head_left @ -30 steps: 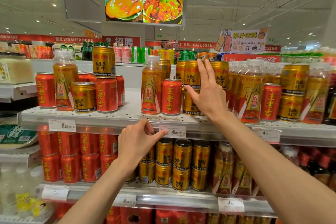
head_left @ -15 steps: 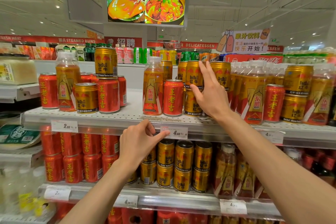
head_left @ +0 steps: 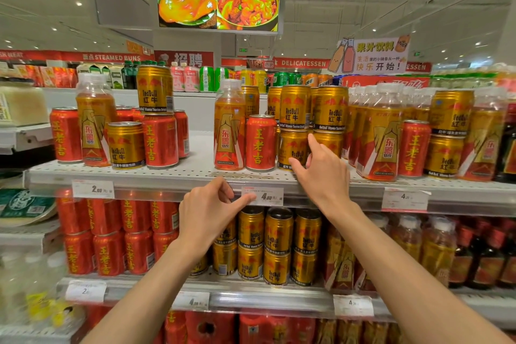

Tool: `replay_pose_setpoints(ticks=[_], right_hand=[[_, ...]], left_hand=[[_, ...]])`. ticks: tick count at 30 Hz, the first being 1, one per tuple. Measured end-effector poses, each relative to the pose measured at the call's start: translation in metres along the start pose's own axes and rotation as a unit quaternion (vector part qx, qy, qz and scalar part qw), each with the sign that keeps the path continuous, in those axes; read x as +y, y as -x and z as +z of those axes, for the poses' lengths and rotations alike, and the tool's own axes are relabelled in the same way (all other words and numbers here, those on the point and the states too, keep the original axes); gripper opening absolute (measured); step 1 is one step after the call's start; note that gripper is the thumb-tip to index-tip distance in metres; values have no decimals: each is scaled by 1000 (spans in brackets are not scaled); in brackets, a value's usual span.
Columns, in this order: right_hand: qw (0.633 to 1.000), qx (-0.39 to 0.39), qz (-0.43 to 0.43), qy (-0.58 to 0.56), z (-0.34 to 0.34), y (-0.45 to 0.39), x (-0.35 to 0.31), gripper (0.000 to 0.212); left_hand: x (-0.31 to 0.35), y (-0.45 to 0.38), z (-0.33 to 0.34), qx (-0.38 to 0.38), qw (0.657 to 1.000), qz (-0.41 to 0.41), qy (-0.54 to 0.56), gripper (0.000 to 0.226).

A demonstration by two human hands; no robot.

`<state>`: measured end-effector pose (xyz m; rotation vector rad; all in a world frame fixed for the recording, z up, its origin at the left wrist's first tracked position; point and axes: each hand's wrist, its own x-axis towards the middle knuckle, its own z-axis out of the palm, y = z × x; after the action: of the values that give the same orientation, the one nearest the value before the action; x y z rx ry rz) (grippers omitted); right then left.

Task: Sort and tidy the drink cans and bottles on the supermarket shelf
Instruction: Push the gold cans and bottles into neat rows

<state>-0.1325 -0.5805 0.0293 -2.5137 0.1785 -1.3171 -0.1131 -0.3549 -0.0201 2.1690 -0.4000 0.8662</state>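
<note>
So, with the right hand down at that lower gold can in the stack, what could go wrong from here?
1. The right hand touches the lower gold can, which carries another gold can. Pulling it out could topple the upper one.
2. The red can and the bottle stand close beside it near the shelf edge, so a sideways nudge may knock them off.
3. The left hand is at the price tag, not steadying anything.
</note>
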Motion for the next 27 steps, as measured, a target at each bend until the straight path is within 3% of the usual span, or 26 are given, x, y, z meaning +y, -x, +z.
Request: replay_pose_setpoints(ticks=[20, 24, 27], right_hand=[[998, 6, 11, -55, 4, 5, -13, 63], [997, 2, -27, -77, 1, 9, -8, 61], [994, 40, -64, -84, -8, 13, 4, 52]], left_hand=[[5, 5, 0, 4, 1000, -10, -19, 54], [8, 7, 1, 10, 1000, -8, -24, 54], [10, 8, 1, 14, 999, -11, -27, 56]])
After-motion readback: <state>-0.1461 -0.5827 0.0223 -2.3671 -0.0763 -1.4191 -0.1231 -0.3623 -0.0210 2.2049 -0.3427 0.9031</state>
